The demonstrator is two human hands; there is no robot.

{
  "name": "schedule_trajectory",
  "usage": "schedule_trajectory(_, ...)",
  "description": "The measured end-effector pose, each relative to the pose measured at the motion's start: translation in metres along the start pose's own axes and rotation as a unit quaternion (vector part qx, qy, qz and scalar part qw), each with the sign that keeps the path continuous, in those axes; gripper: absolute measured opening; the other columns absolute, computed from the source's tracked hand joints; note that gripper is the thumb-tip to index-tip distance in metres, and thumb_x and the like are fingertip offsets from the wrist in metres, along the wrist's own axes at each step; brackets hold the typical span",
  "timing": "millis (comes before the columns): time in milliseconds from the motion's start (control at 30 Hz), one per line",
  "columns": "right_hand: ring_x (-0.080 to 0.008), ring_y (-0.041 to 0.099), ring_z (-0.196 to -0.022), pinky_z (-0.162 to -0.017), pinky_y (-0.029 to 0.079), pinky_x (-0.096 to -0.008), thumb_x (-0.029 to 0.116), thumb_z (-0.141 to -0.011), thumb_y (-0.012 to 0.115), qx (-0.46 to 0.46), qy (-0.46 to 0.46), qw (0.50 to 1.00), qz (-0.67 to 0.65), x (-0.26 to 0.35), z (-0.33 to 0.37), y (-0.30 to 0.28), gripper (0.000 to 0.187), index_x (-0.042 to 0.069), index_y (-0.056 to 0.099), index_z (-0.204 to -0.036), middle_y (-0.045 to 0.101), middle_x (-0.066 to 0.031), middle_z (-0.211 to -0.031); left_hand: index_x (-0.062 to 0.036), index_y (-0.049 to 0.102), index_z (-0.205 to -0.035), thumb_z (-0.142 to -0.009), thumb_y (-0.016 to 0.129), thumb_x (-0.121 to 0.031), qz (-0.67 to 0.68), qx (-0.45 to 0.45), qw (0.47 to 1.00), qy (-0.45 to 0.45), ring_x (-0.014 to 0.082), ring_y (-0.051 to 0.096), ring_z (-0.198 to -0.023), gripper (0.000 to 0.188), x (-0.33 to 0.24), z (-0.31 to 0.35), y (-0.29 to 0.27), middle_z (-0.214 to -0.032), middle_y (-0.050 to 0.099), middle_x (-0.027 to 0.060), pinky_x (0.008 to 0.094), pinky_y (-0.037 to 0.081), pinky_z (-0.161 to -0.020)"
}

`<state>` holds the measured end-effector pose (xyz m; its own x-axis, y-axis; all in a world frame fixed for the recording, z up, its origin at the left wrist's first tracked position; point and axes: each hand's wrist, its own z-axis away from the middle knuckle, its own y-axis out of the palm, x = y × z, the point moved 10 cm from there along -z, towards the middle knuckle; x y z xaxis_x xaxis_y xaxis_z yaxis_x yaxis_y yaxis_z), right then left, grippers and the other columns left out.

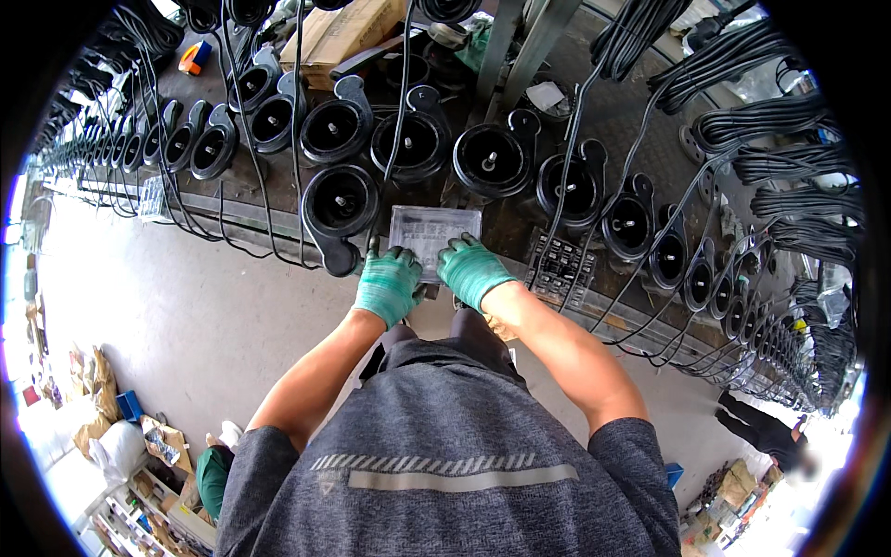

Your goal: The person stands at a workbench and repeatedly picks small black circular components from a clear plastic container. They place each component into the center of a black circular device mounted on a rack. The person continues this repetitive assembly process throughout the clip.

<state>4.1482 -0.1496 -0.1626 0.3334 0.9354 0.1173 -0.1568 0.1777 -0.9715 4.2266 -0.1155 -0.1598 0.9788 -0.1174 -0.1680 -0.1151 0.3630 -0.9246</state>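
Note:
A clear, shallow plastic box (pixel 434 223) lies at the near edge of the workbench, straight ahead of me. My left hand (pixel 388 285), in a green knitted glove, grips its left near side. On the opposite side my right hand (pixel 474 270), gloved alike, has its fingers curled over the box. What lies inside the box is too blurred to tell. Just left of it sits a round black cup-shaped housing (pixel 340 201) with a metal stud in its middle and its tab turned toward me. To the right of my right hand lies a grid tray of small dark parts (pixel 560 267).
Rows of similar black housings (pixel 493 161) line the bench both ways. Black cables hang across the front edge, and coiled cable bundles (pixel 763 122) hang at right. A cardboard box (pixel 345 37) and metal posts (pixel 502 51) stand behind. Another person (pixel 761 429) is far right.

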Motion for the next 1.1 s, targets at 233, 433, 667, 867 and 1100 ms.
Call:
schedule_trajectory(233, -0.0303, 0.062, -0.128, -0.115, 0.042, -0.0542, 0.018, -0.093, 0.061, 0.034, 0.046, 0.998, 0.008, -0.018, 0.007, 0.000, 0.024, 0.012, 0.080, -0.107, 0.072, -0.0093, -0.122, -0.0211, 0.067, -0.138, -0.084, 0.077, -0.042, -0.034, -0.035, 0.999, 0.003, 0.0286, 0.060, -0.124, 0.059, -0.004, 0.001, -0.002, -0.129, 0.067, 0.0079, 0.0651, 0.028, -0.121)
schedule_trajectory(433, -0.0316, 0.054, -0.140, -0.122, 0.037, -0.0530, 0.017, -0.094, 0.059, -0.023, 0.007, 0.999, -0.031, -0.007, 0.010, 0.004, 0.028, 0.010, 0.077, -0.114, 0.068, -0.0099, -0.133, -0.0327, 0.060, -0.148, -0.090, 0.072, -0.038, -0.037, 0.042, 0.998, 0.002, 0.0320, 0.063, -0.120, 0.059, -0.008, -0.015, 0.010, -0.121, 0.070, 0.0098, 0.0671, 0.032, -0.117)
schedule_trajectory(667, -0.0292, 0.055, -0.138, -0.121, 0.038, -0.0523, 0.018, -0.094, 0.060, -0.037, 0.000, 0.999, -0.020, -0.020, 0.021, 0.023, 0.027, 0.013, 0.078, -0.113, 0.067, -0.0063, -0.135, -0.0231, 0.067, -0.139, -0.092, 0.068, -0.023, -0.044, 0.056, 0.994, 0.079, 0.0308, 0.067, -0.110, 0.047, -0.005, -0.018, 0.030, -0.113, 0.072, 0.0081, 0.0492, 0.055, -0.093)
schedule_trajectory(867, -0.0277, 0.052, -0.138, -0.114, 0.039, -0.0620, 0.019, -0.093, 0.061, 0.067, 0.078, 0.994, 0.022, -0.021, 0.053, 0.013, 0.028, 0.014, 0.077, -0.115, 0.066, -0.0066, -0.135, -0.0191, 0.067, -0.137, -0.090, 0.070, -0.025, -0.003, 0.083, 0.994, 0.077, 0.0306, 0.067, -0.110, 0.048, -0.024, -0.004, 0.023, -0.116, 0.071, 0.0085, 0.0476, 0.055, -0.093)
schedule_trajectory(1100, -0.0317, 0.053, -0.137, -0.113, 0.043, -0.0548, 0.016, -0.091, 0.060, -0.043, 0.118, 0.992, 0.018, -0.020, 0.069, 0.026, 0.032, 0.006, 0.074, -0.119, 0.062, -0.0111, -0.140, -0.0242, 0.065, -0.143, -0.091, 0.069, -0.025, -0.022, 0.015, 0.995, 0.096, 0.0305, 0.063, -0.122, 0.052, -0.031, -0.008, 0.026, -0.139, 0.063, 0.0094, 0.0481, 0.051, -0.101)
